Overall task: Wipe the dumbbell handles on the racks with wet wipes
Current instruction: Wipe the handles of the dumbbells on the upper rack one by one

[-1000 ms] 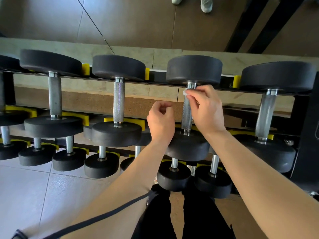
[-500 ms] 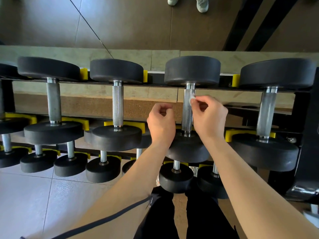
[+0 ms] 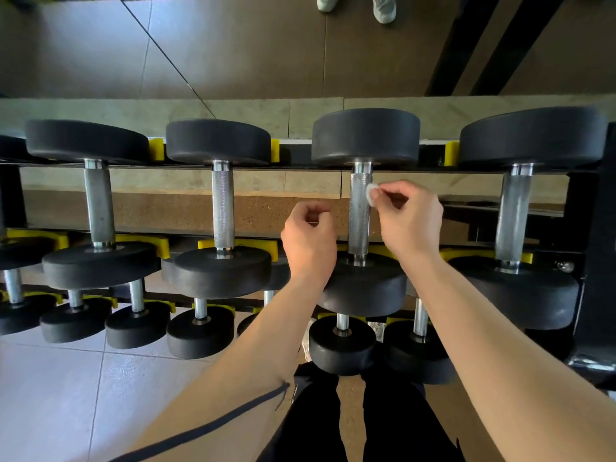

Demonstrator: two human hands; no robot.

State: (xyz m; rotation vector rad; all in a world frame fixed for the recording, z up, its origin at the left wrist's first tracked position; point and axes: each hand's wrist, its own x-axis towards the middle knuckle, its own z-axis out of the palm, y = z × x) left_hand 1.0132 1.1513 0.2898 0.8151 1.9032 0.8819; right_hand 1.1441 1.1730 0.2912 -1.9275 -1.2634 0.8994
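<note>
At the rack (image 3: pixel 295 155), right hand (image 3: pixel 411 223) pinching wipe (image 3: pixel 370 194) against dumbbell handle (image 3: pixel 359 216), left hand (image 3: pixel 308 241) fingers (image 3: pixel 316 211) curled, empty.

The handle (image 3: pixel 359 221) just right of centre is knurled, dull grey metal. Its heads (image 3: pixel 365 136) look like matt black rubber. The wipe (image 3: pixel 370 194) is white and soft. At 8 o'clock, pale floor tiles (image 3: pixel 50 395) look smooth and glossy.

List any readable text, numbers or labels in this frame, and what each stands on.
None can be read. The dumbbell heads show no weight numbers, the yellow cradles and the rack show no legible markings, and the wipe in the right hand is plain white.
</note>
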